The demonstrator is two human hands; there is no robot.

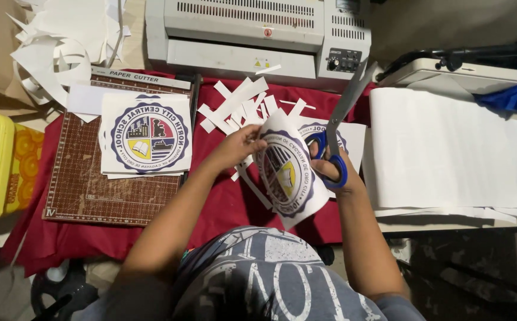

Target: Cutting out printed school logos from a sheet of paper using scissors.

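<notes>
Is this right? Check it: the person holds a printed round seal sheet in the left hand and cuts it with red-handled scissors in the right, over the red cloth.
Not quite. The scissors have blue handles, not red, as the head view shows. The rest stands: the left hand holds the printed round seal sheet, the right hand works the scissors, and the red cloth lies beneath.

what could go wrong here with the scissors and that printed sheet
1. The left hand pinches the sheet close to the scissors, so a slip might nick a finger.
2. The sheet curls in mid-air, unsupported, so the cut could wander into the round emblem.
3. Paper strips litter the red cloth right under the work; a good cut-out could get lost among them.
</notes>
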